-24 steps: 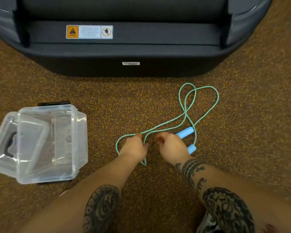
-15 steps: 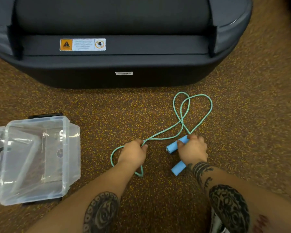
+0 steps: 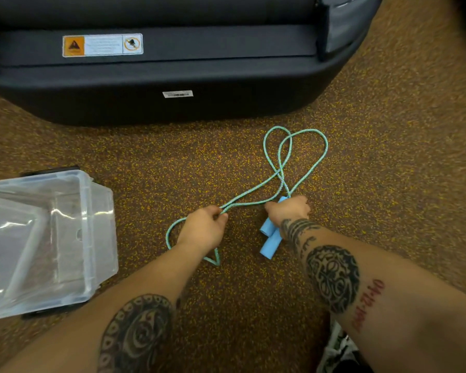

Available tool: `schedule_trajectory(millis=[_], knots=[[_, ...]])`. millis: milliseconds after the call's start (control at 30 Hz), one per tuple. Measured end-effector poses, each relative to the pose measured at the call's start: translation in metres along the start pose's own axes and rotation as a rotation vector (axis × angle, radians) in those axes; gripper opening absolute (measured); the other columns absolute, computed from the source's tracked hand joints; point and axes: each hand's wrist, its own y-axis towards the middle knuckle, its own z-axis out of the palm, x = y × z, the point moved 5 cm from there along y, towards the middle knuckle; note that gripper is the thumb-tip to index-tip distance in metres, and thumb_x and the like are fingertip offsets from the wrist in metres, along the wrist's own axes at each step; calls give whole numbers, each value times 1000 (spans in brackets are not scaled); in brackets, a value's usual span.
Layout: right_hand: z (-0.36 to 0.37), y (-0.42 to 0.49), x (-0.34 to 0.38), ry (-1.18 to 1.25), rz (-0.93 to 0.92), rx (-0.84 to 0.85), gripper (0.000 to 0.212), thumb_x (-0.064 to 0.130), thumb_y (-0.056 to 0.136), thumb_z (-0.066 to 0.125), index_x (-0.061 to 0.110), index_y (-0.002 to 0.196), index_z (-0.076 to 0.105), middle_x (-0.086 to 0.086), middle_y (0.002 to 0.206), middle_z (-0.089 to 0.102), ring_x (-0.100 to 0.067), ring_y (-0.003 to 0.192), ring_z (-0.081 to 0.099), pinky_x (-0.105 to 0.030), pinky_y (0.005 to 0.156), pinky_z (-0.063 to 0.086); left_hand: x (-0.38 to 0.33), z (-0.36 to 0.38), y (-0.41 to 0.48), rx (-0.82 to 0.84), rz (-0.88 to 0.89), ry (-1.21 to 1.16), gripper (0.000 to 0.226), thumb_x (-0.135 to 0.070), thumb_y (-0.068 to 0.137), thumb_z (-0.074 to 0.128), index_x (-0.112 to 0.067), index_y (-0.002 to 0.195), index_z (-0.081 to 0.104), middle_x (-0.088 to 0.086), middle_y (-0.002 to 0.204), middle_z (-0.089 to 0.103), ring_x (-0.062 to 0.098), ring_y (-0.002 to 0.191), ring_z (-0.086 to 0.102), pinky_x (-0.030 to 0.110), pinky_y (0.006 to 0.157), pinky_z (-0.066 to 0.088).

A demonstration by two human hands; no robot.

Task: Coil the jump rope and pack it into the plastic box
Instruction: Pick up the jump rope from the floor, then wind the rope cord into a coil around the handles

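- The jump rope (image 3: 280, 168) lies on the speckled floor (image 3: 388, 184), just in front of the dark machine base (image 3: 172, 103). Its teal cord forms two overlapping loops that cross and run back toward the hands.
- The right hand (image 3: 288, 210) has its grip closed around the two blue handles (image 3: 269, 238), held side by side with their free ends pointing back toward the person. Holding both together probably fixes one end of the coil so the cord can be gathered against it.
- The left hand (image 3: 203, 228) has its grip pinching two strands of cord between thumb and fingertips. A slack loop curls around behind its wrist on the floor. This pinch seems meant to keep the strands paired while length is drawn in.
- The plastic box (image 3: 92, 238) sits well apart to the left, clear-walled, open side up and tilted in the view. Nothing of the rope is in it.
- The coiling looks barely begun: most of the cord is spread out loose.
- The crossed loops could tangle if pulled in quickly.
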Motion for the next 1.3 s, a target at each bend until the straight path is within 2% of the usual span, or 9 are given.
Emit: schedule_trajectory(millis=[133, 267, 500, 567, 667, 833, 933, 1067, 1300], knots=[[-3, -11, 10, 238, -121, 57, 60, 23, 74, 71, 3, 119, 37, -19, 111, 60, -36, 96, 63, -46, 85, 55, -5, -10, 0, 33, -3, -94, 40, -50, 86, 53, -20, 105, 72, 3, 89, 79, 24, 85, 74, 36, 83, 58], [-23, -43, 43, 276, -343, 121, 41, 15, 82, 67, 8, 108, 36, -8, 85, 54, -21, 68, 55, -32, 61, 48, -24, -43, -10, -30, 19, -86, 29, -37, 95, 57, -16, 104, 74, 8, 94, 78, 29, 91, 70, 28, 69, 46], [-78, -122, 106, 318, -631, 185, 37, 16, 85, 63, 16, 115, 41, -1, 87, 55, -9, 67, 53, -18, 50, 40, -62, -109, -45, -113, 66, -186, 28, -36, 94, 57, -19, 112, 69, -2, 95, 78, 18, 79, 70, 26, 71, 52], [-97, -146, 121, 288, -732, 186, 34, 15, 85, 63, 13, 113, 43, -1, 88, 54, -8, 66, 52, -14, 44, 37, -74, -129, -59, -145, 98, -233, 33, -41, 86, 57, -23, 111, 69, -2, 94, 78, 18, 82, 72, 32, 81, 58], [-126, -185, 135, 213, -868, 186, 33, 18, 83, 64, 13, 109, 44, -1, 84, 53, -14, 66, 54, -25, 52, 41, -93, -157, -85, -161, 142, -275, 33, -42, 84, 57, -29, 112, 67, 0, 96, 77, 23, 85, 74, 45, 82, 61], [-168, -243, 141, 85, -1074, 185, 31, 18, 78, 64, 14, 102, 45, -7, 82, 58, -23, 67, 56, -35, 59, 46, -134, -197, -145, -160, 241, -436, 33, -39, 93, 51, -21, 113, 71, 2, 105, 78, 27, 104, 71, 44, 98, 54], [-188, -274, 136, 2, -1166, 181, 30, 18, 77, 63, 18, 101, 45, -5, 84, 60, -21, 68, 57, -34, 56, 43, -157, -208, -183, -42, 220, -630, 32, -39, 103, 45, -21, 102, 71, -1, 100, 77, 23, 99, 72, 40, 88, 52], [-203, -308, 127, -85, -1325, 166, 31, 19, 78, 61, 23, 103, 44, 0, 96, 57, -20, 82, 56, -31, 63, 38, -181, -217, -222, 18, 258, -737, 40, -46, 99, 51, -13, 111, 70, 6, 109, 77, 24, 102, 72, 43, 90, 56], [-215, -339, 111, -9, -1471, 145, 44, 38, 88, 64, 22, 126, 49, 6, 113, 55, -13, 108, 52, -29, 86, 41, -197, -231, -265, -66, 339, -889, 17, -28, 97, 60, -18, 85, 67, -4, 76, 72, 13, 71, 67, 29, 68, 51]])
